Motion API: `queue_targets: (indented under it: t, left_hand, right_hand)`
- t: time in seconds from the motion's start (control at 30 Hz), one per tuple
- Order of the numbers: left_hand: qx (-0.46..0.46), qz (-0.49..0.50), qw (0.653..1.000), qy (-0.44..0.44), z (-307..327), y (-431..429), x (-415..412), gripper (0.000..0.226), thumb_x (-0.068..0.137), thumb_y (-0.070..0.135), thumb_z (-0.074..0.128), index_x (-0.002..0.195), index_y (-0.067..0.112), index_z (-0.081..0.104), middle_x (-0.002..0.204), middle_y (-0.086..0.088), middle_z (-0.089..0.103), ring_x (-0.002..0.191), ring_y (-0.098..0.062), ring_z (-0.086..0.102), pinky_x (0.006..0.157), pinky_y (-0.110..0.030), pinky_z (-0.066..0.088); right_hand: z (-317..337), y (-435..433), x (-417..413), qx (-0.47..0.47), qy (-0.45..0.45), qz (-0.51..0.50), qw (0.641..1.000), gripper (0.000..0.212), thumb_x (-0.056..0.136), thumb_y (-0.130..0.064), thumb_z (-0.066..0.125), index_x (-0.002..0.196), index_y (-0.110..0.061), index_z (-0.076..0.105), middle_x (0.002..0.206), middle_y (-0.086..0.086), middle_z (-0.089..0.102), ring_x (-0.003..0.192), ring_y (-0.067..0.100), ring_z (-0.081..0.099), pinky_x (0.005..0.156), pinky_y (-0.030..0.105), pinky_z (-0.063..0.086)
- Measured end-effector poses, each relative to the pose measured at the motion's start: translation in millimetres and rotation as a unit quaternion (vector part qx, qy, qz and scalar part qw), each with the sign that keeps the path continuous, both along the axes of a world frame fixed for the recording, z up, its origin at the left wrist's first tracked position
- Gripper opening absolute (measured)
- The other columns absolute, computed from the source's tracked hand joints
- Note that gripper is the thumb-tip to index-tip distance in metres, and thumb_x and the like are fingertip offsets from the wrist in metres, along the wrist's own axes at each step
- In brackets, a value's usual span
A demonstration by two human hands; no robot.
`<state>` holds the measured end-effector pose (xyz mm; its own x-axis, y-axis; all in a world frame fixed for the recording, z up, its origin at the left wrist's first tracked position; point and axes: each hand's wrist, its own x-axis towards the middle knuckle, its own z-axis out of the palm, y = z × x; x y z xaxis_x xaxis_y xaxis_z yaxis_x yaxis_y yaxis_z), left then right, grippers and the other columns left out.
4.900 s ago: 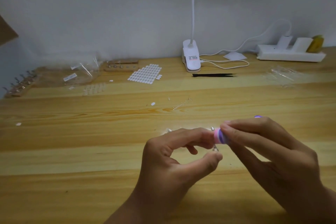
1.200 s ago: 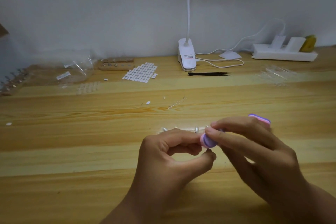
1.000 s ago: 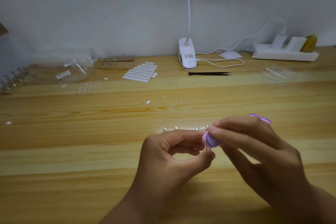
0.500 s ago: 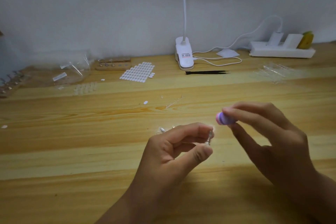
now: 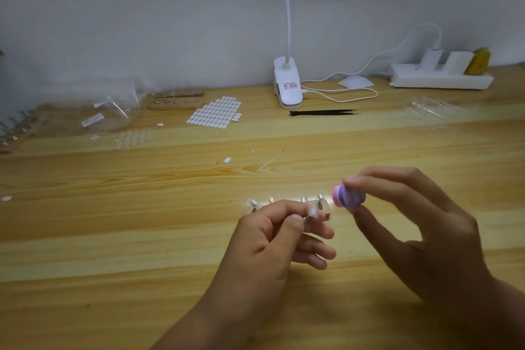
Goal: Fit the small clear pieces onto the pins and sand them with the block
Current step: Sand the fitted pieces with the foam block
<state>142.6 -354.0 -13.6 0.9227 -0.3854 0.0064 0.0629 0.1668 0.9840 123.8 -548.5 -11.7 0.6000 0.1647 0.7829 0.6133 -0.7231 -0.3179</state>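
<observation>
My left hand (image 5: 278, 239) pinches a small pin with a clear piece (image 5: 312, 212) on its tip between thumb and forefinger. Just beyond it, a clear holder with several metal pins (image 5: 287, 202) lies on the wooden desk (image 5: 142, 236), partly hidden by my fingers. My right hand (image 5: 412, 224) grips the pink and purple sanding block (image 5: 348, 198) between thumb and fingertips, a little to the right of the clear piece and not touching it.
At the back stand a white clip lamp (image 5: 287, 85), black tweezers (image 5: 322, 113), a sheet of white stickers (image 5: 216, 114), a wooden pin stand (image 5: 176, 101), clear bags (image 5: 113, 118), a power strip (image 5: 441, 78) and clear strips (image 5: 429, 113). Loose bits (image 5: 227, 160) lie mid-desk.
The block was rubbing against the piece on the pin. My right hand has since lifted the block away up and right, and my left hand has turned the pin with the clear piece upward.
</observation>
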Motion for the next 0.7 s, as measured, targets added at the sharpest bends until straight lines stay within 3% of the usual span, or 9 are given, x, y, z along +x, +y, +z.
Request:
queue_targets:
  t: [0.13, 0.3, 0.47, 0.6, 0.7]
  left_hand:
    - [-0.003, -0.024, 1.000, -0.006, 3, 0, -1, 0.024, 0.098, 0.016, 0.048, 0.098, -0.001, 0.065, 0.082, -0.011, 0.073, 0.071, -0.023, 0.072, 0.058, -0.025, 0.055]
    - [-0.001, -0.024, 1.000, -0.016, 3, 2, -1, 0.019, 0.095, 0.022, 0.056, 0.090, 0.007, 0.067, 0.081, -0.012, 0.073, 0.067, -0.024, 0.072, 0.051, -0.023, 0.051]
    - [0.007, -0.034, 0.999, -0.035, 4, 1, -2, 0.016, 0.092, 0.026, 0.057, 0.090, 0.016, 0.069, 0.078, -0.009, 0.074, 0.065, -0.022, 0.073, 0.048, -0.020, 0.047]
    - [0.013, -0.040, 0.999, -0.030, 5, 3, -3, 0.018, 0.094, 0.025, 0.053, 0.083, 0.019, 0.067, 0.080, -0.012, 0.074, 0.064, -0.023, 0.072, 0.048, -0.021, 0.047]
    - [0.010, -0.064, 0.998, -0.023, 8, 2, -3, 0.020, 0.094, 0.023, 0.049, 0.081, 0.018, 0.063, 0.073, -0.011, 0.073, 0.056, -0.021, 0.069, 0.045, -0.022, 0.043]
  right_hand:
    - [-1, 7, -7, -0.034, -0.011, 0.045, 0.998, 0.024, 0.091, -0.009, 0.065, 0.115, -0.011, 0.064, 0.108, 0.006, 0.068, 0.103, 0.013, 0.063, 0.095, 0.020, 0.044]
    - [2, -2, 0, -0.036, 0.001, 0.015, 0.999, 0.027, 0.090, -0.013, 0.065, 0.116, -0.013, 0.060, 0.111, 0.000, 0.064, 0.103, 0.010, 0.063, 0.087, 0.029, 0.054]
    - [2, 9, -9, -0.046, -0.033, 0.050, 0.997, 0.021, 0.089, -0.005, 0.070, 0.111, -0.008, 0.068, 0.104, 0.007, 0.069, 0.099, 0.012, 0.064, 0.096, 0.018, 0.041]
    - [3, -3, 1, -0.055, -0.013, 0.013, 0.998, 0.023, 0.090, -0.008, 0.067, 0.113, -0.010, 0.065, 0.106, 0.005, 0.068, 0.099, 0.015, 0.064, 0.084, 0.031, 0.054]
    - [5, 0, -3, -0.022, -0.022, 0.044, 0.999, 0.027, 0.089, -0.008, 0.070, 0.114, -0.017, 0.067, 0.110, 0.002, 0.066, 0.102, 0.011, 0.065, 0.087, 0.028, 0.052]
